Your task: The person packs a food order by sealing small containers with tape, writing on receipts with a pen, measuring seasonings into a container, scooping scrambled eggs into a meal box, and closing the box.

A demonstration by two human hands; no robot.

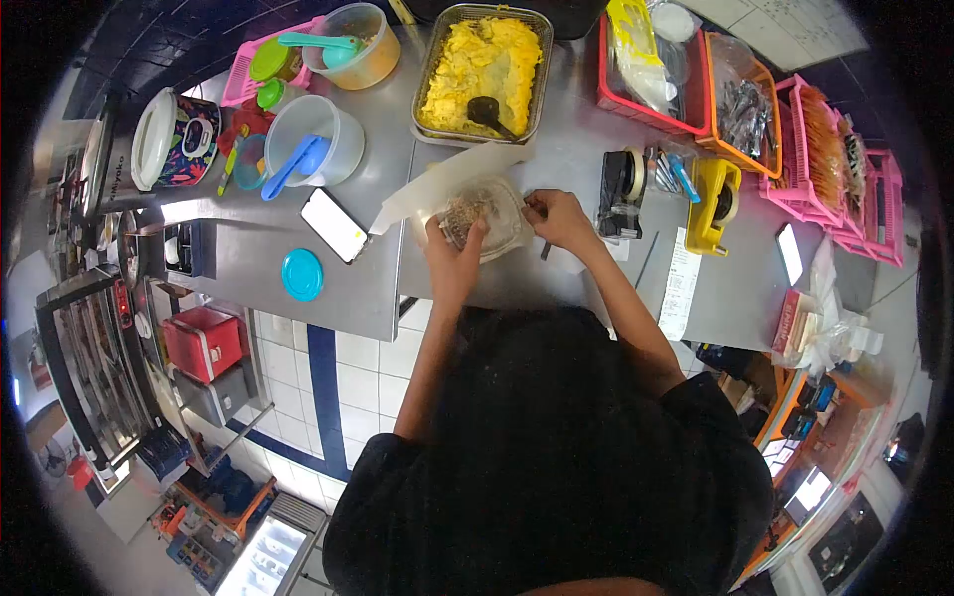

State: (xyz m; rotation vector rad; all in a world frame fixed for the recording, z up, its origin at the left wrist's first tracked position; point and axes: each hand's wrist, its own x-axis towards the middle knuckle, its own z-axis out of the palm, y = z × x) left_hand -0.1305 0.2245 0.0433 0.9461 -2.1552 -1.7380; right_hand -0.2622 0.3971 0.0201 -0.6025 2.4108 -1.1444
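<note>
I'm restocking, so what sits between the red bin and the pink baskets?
In the head view, an orange bin sits between the red bin and the pink baskets.

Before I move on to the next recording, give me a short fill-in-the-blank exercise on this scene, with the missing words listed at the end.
1. The hand on the side of the clear container nearer the round blue lid is the person's ____ one.
2. The food in the large tray is coloured ____.
3. The ladle resting on that food is coloured ____.
4. Right of the red bin, the adjoining bin is coloured ____.

Missing words: left; yellow; black; orange.
</note>
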